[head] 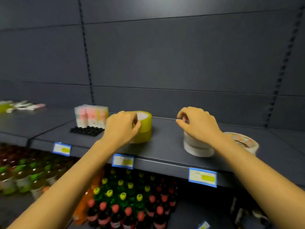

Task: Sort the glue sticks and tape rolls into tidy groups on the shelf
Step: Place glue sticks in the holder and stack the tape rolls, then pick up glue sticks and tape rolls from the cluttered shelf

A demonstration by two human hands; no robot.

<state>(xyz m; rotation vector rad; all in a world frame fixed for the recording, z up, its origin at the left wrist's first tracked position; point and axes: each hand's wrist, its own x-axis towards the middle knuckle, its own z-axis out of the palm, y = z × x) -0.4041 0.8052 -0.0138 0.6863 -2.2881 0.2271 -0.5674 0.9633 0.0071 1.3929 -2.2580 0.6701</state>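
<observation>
While left grip [122, 128] clasps 2 stacked yellow tape rolls [145, 129], right grip [198, 125] hangs loosely curled, empty.

Light is dim and cool, falling softly from above: the back panel [181, 14] is palest at its top and darkens toward the shelf [165, 146]. Motion blur softens everything, and the goods at the shelf's far left end smear most. The yellow tape [146, 129] on the shelf and the tags [202, 177] on its front edge look oversaturated. Bottles [123, 195] below the shelf sit in deep shadow, their caps catching small glints. Wide-angle distortion bows the shelf's edge and the uprights [283, 63] above it.
</observation>
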